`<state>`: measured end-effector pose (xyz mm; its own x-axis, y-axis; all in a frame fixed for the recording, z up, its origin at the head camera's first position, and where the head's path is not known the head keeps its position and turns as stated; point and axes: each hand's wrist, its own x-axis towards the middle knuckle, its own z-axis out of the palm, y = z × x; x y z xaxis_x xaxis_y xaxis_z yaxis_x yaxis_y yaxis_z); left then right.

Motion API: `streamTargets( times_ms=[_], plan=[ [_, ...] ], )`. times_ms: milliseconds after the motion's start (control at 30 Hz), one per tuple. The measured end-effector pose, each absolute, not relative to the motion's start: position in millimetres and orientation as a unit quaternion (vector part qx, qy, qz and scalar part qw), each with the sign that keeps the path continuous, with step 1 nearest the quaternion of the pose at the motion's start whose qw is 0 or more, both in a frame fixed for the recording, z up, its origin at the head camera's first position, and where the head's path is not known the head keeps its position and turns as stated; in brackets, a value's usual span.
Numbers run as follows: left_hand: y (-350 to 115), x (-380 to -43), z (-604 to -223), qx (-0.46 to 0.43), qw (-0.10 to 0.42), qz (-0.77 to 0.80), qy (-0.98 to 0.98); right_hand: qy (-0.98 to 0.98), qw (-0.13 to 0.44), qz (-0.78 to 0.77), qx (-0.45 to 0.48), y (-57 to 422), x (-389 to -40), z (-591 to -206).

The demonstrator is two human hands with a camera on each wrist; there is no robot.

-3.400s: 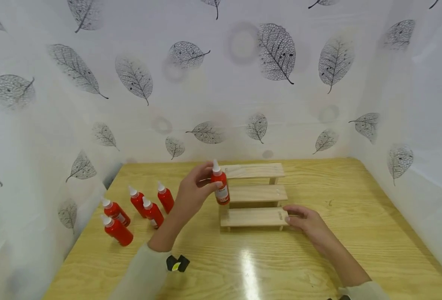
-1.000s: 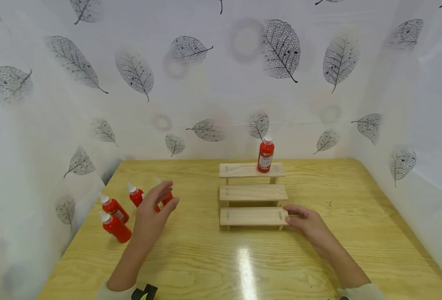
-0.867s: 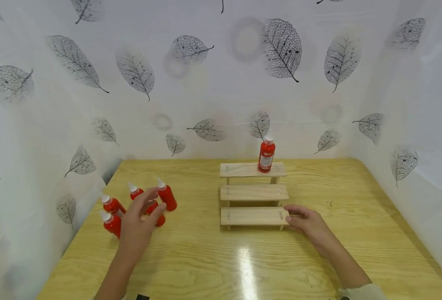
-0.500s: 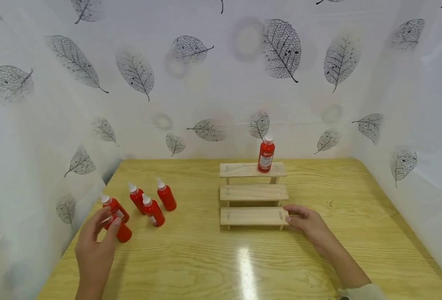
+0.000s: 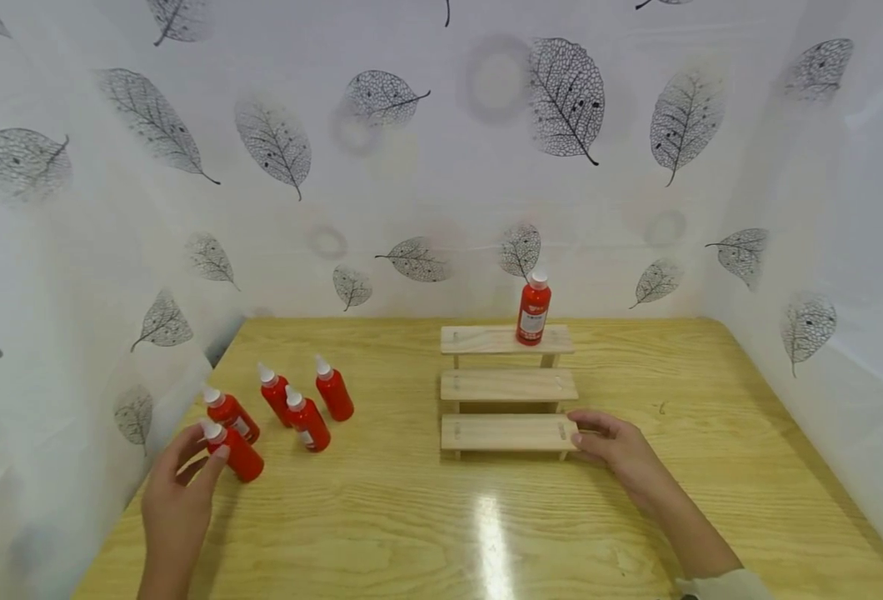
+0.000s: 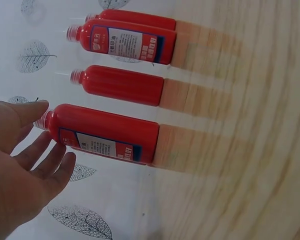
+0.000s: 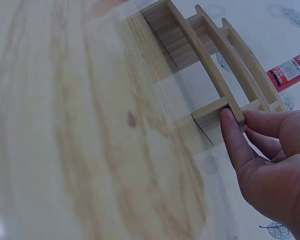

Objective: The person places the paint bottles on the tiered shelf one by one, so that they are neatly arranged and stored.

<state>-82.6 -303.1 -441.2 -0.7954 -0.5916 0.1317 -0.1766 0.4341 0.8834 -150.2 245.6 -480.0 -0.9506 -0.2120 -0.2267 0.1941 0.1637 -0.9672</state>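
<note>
In the head view my left hand [image 5: 179, 504] is at the nearest red squeeze bottle [image 5: 235, 452], thumb and fingers spread around its neck and white pointed cap. The left wrist view shows this upright bottle [image 6: 105, 132] with the thumb by the cap and the other fingers loosely bent near its shoulder; firm contact is unclear. My right hand [image 5: 617, 446] pinches the right end of the lowest step of a three-step wooden stand [image 5: 509, 433], as the right wrist view shows with thumb and finger on the board [image 7: 210, 67]. One red bottle [image 5: 534, 312] stands on the top step.
Several more red bottles [image 5: 334, 392] stand on the left part of the wooden table [image 5: 381, 517], close to the left hand. White leaf-patterned sheeting [image 5: 441, 192] encloses the table at the back and sides.
The left hand set a red bottle on the stand's top step, then moved back left past the other bottles to the nearest-left one. The right hand has kept its hold.
</note>
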Motion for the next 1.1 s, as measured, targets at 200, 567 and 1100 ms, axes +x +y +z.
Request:
streamTargets(
  times_ms=[200, 567, 1100],
  plan=[
    [-306, -86, -447, 0.236, 0.201, -0.483, -0.818, 0.746, 0.155, -0.647, -0.005, 245, -150, -480],
    [-305, -95, -445, 0.258, 0.145, -0.486, -0.823, 0.741, 0.153, -0.654, -0.004, 246, -151, -482],
    [-264, -85, -398, 0.158, 0.266, -0.528, -0.791, 0.741, 0.154, -0.653, 0.005, 245, -151, -483]
  ],
)
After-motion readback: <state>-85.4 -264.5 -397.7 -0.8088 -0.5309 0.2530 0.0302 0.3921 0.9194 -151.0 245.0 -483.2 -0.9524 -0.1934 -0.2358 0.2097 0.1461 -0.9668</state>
